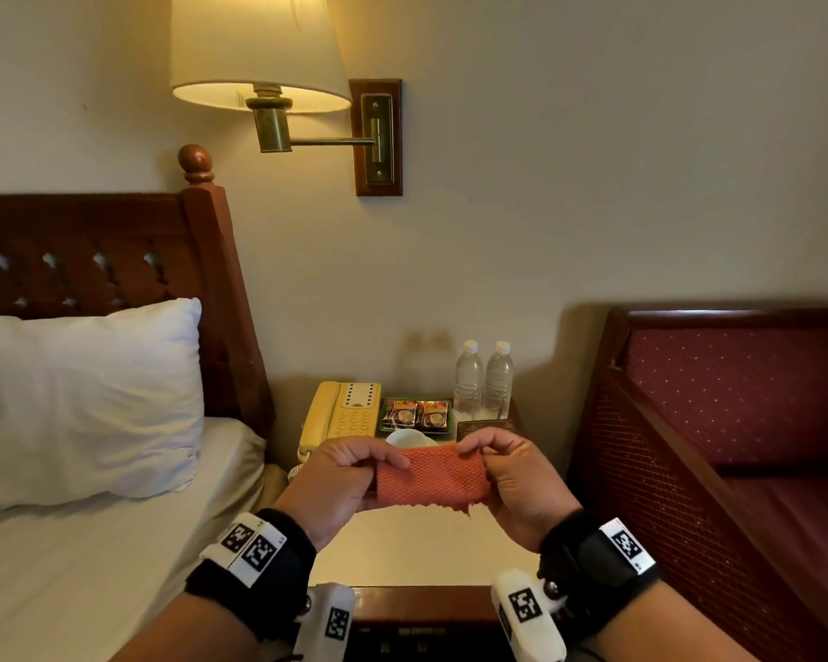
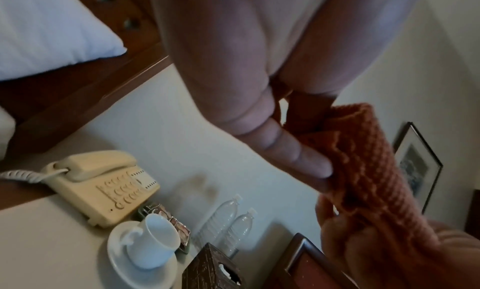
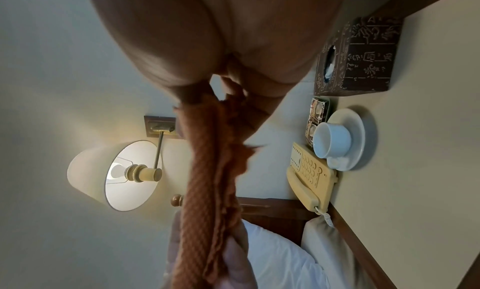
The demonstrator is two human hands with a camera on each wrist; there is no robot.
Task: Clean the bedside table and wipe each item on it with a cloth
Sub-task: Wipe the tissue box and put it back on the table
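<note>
An orange waffle-weave cloth [image 1: 431, 477] [image 2: 363, 166] [image 3: 207, 170] is stretched between both hands above the cream-topped bedside table [image 1: 417, 547]. My left hand [image 1: 345, 475] pinches its left end, my right hand [image 1: 507, 470] pinches its right end. At the back of the table sit a cream telephone [image 1: 343, 413] [image 2: 103, 186] [image 3: 309, 178], a tray of coffee sachets [image 1: 417, 415], two water bottles [image 1: 484, 379] [image 2: 228, 217], a white cup on a saucer [image 2: 153, 242] [image 3: 337, 139] and a dark carved tissue box [image 3: 358, 57] [image 2: 210, 271].
A bed with a white pillow [image 1: 92, 403] and wooden headboard [image 1: 116, 250] stands left of the table. A red upholstered sofa [image 1: 737, 422] stands on the right. A lit wall lamp [image 1: 259, 54] hangs above the table.
</note>
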